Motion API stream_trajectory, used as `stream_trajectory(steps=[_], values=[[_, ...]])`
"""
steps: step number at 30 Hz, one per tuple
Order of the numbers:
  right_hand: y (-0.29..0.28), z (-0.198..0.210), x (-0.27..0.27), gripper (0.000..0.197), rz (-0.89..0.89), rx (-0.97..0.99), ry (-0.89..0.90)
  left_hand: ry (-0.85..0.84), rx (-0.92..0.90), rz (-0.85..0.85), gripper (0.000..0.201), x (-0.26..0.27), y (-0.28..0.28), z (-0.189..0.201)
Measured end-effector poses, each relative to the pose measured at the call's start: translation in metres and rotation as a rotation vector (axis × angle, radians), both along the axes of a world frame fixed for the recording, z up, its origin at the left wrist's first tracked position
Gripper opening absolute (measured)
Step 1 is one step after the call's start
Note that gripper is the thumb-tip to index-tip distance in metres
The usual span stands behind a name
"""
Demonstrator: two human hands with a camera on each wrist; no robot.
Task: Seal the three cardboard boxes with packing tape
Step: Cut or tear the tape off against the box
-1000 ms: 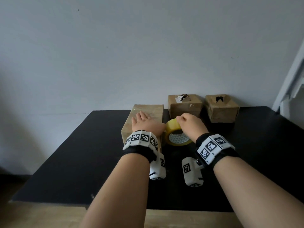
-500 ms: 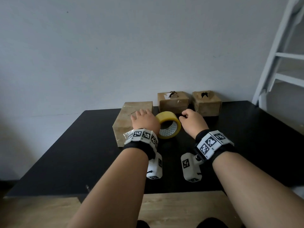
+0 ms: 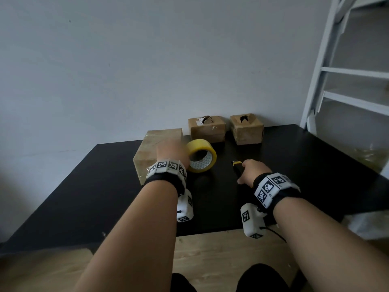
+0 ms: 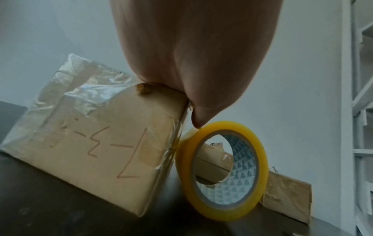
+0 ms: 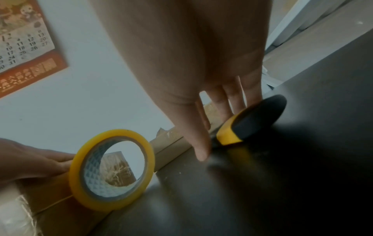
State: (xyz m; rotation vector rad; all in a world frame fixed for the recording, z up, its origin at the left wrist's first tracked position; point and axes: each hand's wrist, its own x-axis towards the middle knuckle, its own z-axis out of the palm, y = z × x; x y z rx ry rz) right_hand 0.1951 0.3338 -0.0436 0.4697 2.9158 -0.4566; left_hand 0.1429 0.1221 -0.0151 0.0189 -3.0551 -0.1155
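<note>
A long cardboard box [image 3: 147,152] wrapped in clear tape lies at the left of the black table [image 3: 101,186]. My left hand [image 3: 171,151] rests on top of it, and the thumb [image 4: 198,121] touches the yellow tape roll [image 3: 202,155]. The roll [image 4: 222,172] stands on edge against the box [image 4: 96,140]. Two small boxes [image 3: 207,129] [image 3: 246,128] with torn tops stand at the back. My right hand [image 3: 250,172] reaches down onto a yellow and black utility knife [image 3: 237,168]. Its straight fingers [image 5: 236,99] touch the knife [image 5: 252,118] lying on the table.
A white shelf frame [image 3: 328,81] stands at the right, beyond the table's corner. Crumpled clear plastic [image 3: 372,157] lies past the table's right edge. A calendar [image 5: 24,41] hangs on the wall behind. The wall runs close behind the boxes.
My right hand has left the tape roll and moved right and nearer to me, onto the utility knife. My left hand stays on the long box.
</note>
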Motion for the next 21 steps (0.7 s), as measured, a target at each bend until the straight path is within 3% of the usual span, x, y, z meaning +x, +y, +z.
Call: stream_trajectory(steps=[7,10,14,17,21], values=[[0.0,0.0,0.003,0.045,0.002,-0.024,0.051,-0.047,0.117,-0.024,0.059,-0.007,-0.006,0.003],[-0.009,0.006,0.002,0.036,-0.088,-0.135,0.13,-0.063,0.139,-0.054,0.05,-0.005,-0.01,0.009],[-0.018,0.019,-0.003,0.04,-0.172,-0.357,0.308,-0.026,0.179,-0.063,0.035,-0.01,-0.024,0.015],[-0.033,0.027,0.0,0.042,-0.051,-0.323,0.452,-0.02,0.172,-0.081,0.038,-0.014,-0.033,0.01],[-0.062,0.036,0.006,0.031,0.135,-0.339,0.533,0.011,0.191,-0.115,0.04,-0.015,-0.038,0.0]])
